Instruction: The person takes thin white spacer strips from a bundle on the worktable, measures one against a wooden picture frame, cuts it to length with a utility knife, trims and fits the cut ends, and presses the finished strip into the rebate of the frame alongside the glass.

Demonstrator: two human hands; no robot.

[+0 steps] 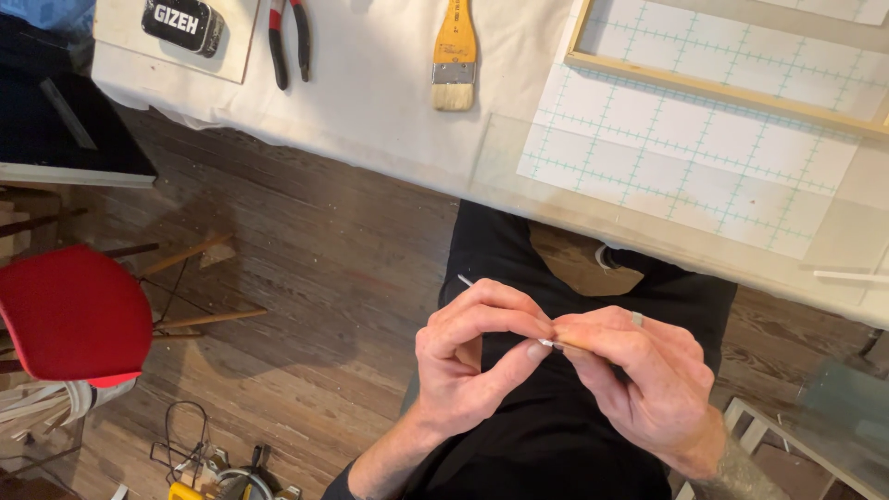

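Below the table edge (593, 227), a thin white stick (546, 343) is pinched between left hand (472, 356) and right hand (639, 370).

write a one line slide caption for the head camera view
Both hands, left hand and right hand, pinch a thin white stick over the lap, below a table holding a paintbrush.

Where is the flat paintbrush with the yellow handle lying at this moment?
In the head view, the paintbrush lies on the white table at top centre, between the red-handled pliers and the gridded sheet.
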